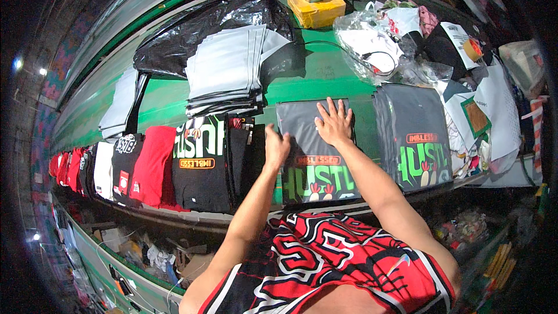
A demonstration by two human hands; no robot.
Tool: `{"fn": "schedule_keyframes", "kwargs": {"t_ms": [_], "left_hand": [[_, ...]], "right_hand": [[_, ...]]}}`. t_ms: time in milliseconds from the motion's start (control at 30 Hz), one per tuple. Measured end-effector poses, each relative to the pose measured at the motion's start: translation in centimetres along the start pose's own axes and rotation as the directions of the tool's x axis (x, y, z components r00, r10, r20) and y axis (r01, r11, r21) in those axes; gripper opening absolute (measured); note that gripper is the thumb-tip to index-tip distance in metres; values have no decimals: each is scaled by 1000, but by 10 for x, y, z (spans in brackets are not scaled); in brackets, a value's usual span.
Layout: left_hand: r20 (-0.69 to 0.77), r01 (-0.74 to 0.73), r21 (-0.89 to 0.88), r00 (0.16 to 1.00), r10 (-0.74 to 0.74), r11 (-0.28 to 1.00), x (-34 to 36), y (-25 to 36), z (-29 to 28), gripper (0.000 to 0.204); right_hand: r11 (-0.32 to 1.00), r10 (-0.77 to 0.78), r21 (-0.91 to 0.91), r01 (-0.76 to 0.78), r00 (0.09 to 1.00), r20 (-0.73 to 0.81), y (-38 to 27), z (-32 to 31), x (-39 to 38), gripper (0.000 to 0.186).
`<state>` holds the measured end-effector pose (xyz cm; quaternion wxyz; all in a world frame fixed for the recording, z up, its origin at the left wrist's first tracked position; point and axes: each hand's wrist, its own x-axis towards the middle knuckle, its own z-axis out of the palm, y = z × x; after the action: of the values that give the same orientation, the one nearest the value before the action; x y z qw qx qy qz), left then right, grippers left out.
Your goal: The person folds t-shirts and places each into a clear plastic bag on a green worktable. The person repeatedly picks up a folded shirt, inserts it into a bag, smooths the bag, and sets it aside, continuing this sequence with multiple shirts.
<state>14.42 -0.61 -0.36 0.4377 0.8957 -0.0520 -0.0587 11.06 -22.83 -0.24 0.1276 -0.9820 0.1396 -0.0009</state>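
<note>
In front of me lies a folded black T-shirt in a clear-fronted grey plastic bag [317, 177], its green and orange print showing through. My right hand [335, 123] rests flat on the upper part of this bag with its fingers spread. My left hand [278, 146] is just off the bag's left edge, thumb and fingers apart, with nothing visible in it. To the right is a stack of similar bagged T-shirts [414, 140]. On the left sits a pile of folded black T-shirts [200, 169] with the same kind of print.
Folded red shirts [156, 166] and other garments run along the table's left front edge. Beyond them lie a stack of grey plastic bags [224, 70] and a black plastic sheet [209, 20]. A yellow taped box [315, 7] stands at the back; clear bags [372, 47] clutter the right.
</note>
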Motion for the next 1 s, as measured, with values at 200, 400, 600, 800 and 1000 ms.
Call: {"fn": "schedule_keyframes", "kwargs": {"t_ms": [200,400,600,800,1000], "left_hand": [[324,227,-360,940,-107,905,-86,1,-38,56],[530,298,-432,848,-27,851,-74,54,-62,90],[517,191,-544,843,147,817,-68,169,-77,94],[461,-88,-679,722,517,729,-88,297,-75,94],[144,-131,-932,725,674,339,-97,330,-3,98]], "right_hand": [[894,-87,444,63,996,33,38,1,3,75],[755,68,649,-89,996,57,76,-9,-59,56],[482,201,862,-160,977,69,77,-67,-158,56],[408,346,910,72,910,-227,100,-156,-200,45],[856,299,486,176,599,-743,137,-258,-238,32]]}}
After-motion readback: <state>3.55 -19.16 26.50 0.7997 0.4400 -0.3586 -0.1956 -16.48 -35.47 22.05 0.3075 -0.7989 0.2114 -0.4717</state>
